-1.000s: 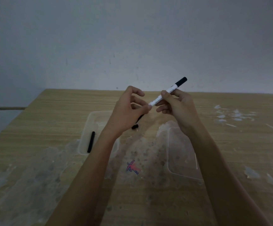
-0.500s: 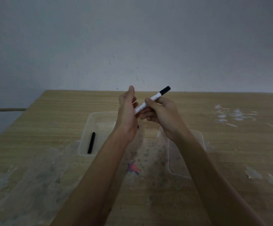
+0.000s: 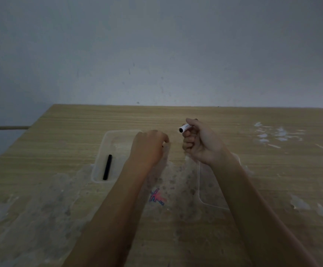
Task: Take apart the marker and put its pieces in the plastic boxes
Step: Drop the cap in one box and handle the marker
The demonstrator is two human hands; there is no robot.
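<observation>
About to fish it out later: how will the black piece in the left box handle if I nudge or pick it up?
The black piece looks like a thin, straight rod, so it is probably stiff and light. Being round and lying flat on the left box floor, it would likely roll sideways when nudged. Its slimness may make pinching it off the smooth plastic fiddly.

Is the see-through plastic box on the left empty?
No. The clear plastic box on the left has one thin black stick-shaped piece lying inside it.

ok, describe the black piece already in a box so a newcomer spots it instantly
On the wooden table sit two clear plastic boxes; take the left box. Near its front-left corner lies a slim black stick, the only dark object inside either box.
</observation>
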